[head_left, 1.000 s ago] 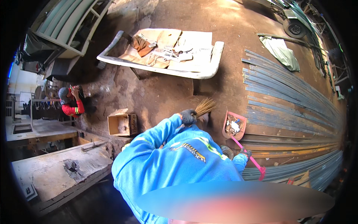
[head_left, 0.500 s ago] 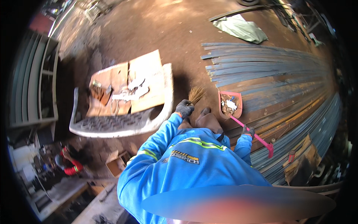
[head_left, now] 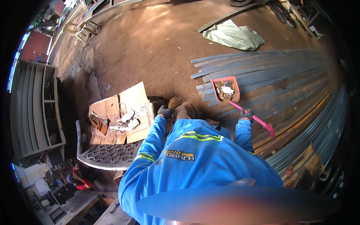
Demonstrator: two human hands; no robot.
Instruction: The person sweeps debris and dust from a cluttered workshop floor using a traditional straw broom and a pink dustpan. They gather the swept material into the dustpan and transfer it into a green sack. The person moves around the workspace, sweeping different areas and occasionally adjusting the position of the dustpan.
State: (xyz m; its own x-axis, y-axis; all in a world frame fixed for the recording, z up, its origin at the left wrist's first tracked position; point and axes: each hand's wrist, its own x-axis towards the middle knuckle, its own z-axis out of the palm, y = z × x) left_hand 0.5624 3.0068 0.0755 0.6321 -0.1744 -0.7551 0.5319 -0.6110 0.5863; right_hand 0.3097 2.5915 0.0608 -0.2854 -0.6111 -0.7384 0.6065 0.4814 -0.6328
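Note:
Gloved in dark grey, my left hand (head_left: 165,111) is closed around a short straw broom (head_left: 174,102), whose bristles point away from me beside my knee. My right hand (head_left: 246,115), also gloved, grips the pink handle of a long-handled dustpan (head_left: 237,90). The pan is held over the ends of the metal strips, and litter (head_left: 226,90) lies in it: brown scraps, white pieces and a small blue bit. To the left of the broom, a white-rimmed metal chair (head_left: 107,164) carries flattened cardboard (head_left: 140,98) with white and brown scraps on it.
Long bluish metal strips (head_left: 262,75) cover the ground at right. A pale green sack (head_left: 234,36) lies beyond them beside a dark beam (head_left: 228,18). A grey metal shelf (head_left: 32,108) stands at far left. A person in red (head_left: 83,183) is at lower left near a workbench.
The view has shifted, so the chair and cardboard sit lower. The dustpan, with its litter, has moved past the strip ends and now hangs over them. Both hands keep their holds.

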